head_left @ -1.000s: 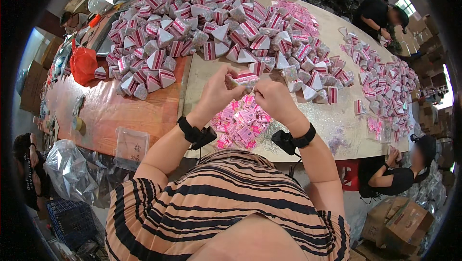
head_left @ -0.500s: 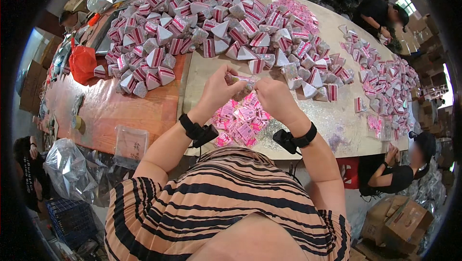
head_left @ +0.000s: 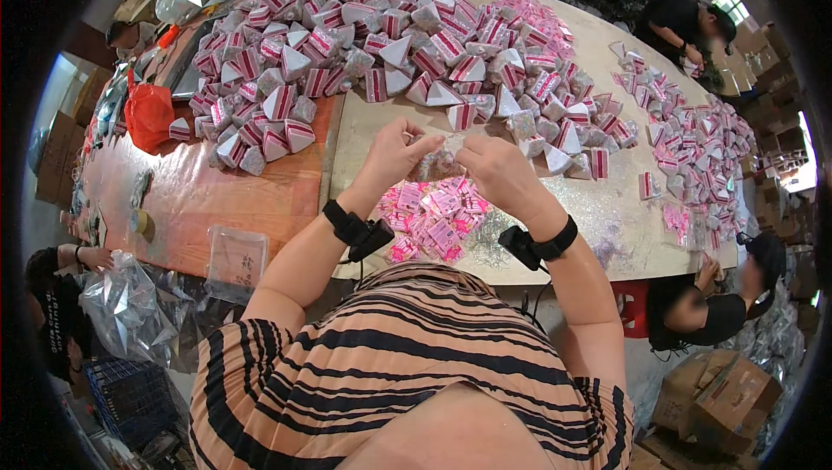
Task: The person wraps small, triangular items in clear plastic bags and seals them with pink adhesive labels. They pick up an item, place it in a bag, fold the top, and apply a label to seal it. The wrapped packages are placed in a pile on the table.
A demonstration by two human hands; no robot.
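Note:
My left hand [head_left: 400, 160] and my right hand [head_left: 501, 173] are close together over the near middle of the table. Between them is a small clear plastic bag [head_left: 440, 160] with multicoloured contents too small to make out. The left fingers pinch one side of it, and the right fingers pinch its upper right edge. Just below the hands lies a loose pile of pink printed cards [head_left: 433, 225]. Beyond them rises a big heap of wedge-shaped packets [head_left: 390, 45] with white, silvery and pink-striped sides.
A second heap of striped packets [head_left: 702, 158] covers the table's right side. Left of me are an orange-red bag [head_left: 149, 119], a roll of tape [head_left: 140, 222] and a clear flat bag [head_left: 237, 257] at the edge. Co-workers surround the table; a cardboard box [head_left: 732, 405] stands lower right.
My right hand has shifted slightly, and the small bag has turned between my fingers. At the left, a co-worker's hand now reaches to the silvery plastic; the lower-right co-worker's arm has moved.

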